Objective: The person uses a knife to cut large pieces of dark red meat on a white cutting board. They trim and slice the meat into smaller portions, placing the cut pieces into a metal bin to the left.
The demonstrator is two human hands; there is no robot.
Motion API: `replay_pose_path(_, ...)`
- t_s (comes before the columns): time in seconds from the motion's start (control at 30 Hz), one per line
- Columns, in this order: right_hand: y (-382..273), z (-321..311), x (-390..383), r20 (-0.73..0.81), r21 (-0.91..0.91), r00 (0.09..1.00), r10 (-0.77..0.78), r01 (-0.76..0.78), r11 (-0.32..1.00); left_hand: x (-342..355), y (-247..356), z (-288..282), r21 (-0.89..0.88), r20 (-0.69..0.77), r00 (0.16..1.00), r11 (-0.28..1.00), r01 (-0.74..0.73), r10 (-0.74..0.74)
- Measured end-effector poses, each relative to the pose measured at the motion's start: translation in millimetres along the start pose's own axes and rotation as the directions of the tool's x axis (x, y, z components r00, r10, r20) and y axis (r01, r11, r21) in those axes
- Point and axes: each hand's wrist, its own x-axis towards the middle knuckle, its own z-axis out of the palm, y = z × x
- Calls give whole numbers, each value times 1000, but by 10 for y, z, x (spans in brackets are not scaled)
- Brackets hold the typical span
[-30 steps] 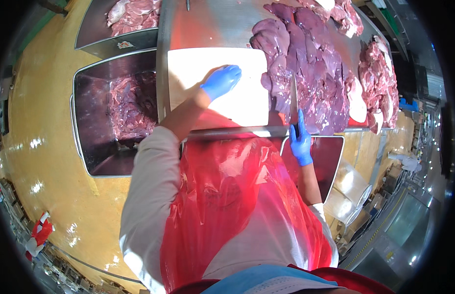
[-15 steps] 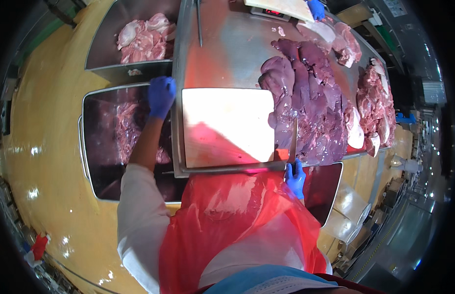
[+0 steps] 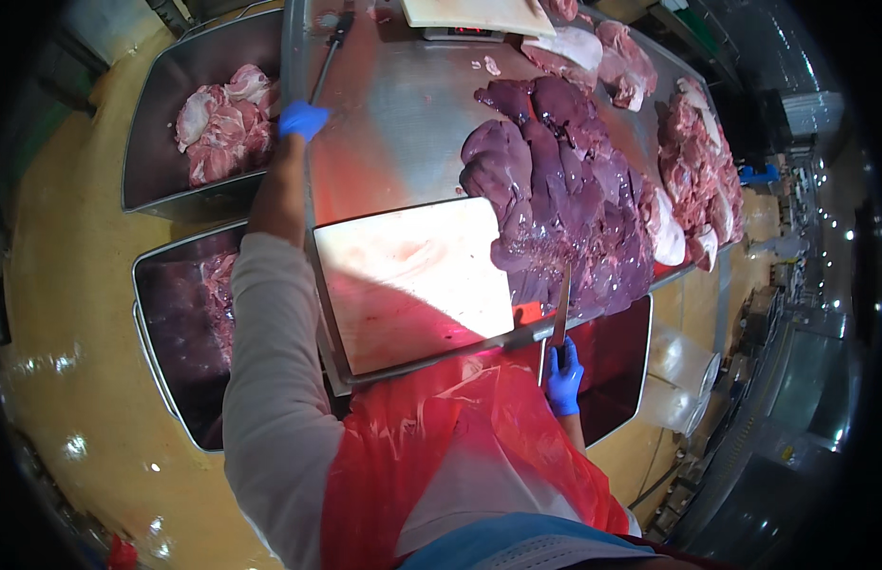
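White top (image 3: 279,446), red plastic apron (image 3: 460,404), blue gloves (image 3: 563,388).
The apron is thin, glossy and creased, with white cloth showing through. The left sleeve (image 3: 273,309), loose and wrinkled, stops on the forearm. Left hand (image 3: 303,121) and right hand (image 3: 563,378) wear plain gloves ending about the wrist. A pale blue face mask (image 3: 536,541) edges in below, with a lighter stitched band.

Knife (image 3: 562,312) pointing forward; black-handled rod (image 3: 325,68) on table (image 3: 403,114).
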Motion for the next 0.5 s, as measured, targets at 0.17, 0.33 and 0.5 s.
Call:
replay_pose_path(0.17,-127,81,312,129,5,992,7,-8,1000,-745,-994,-795,704,-85,778,590,-396,623)
replay_pose_path(0.33,-49,176,576,136,70,981,-138,130,989,-1575,-828,-1416,417,-90,711,675,-609,697)
replay_pose_path(0.5,233,238,761,295,263,950,-103,23,965,-1632,-134,-1233,587,172,300,147,-796,938)
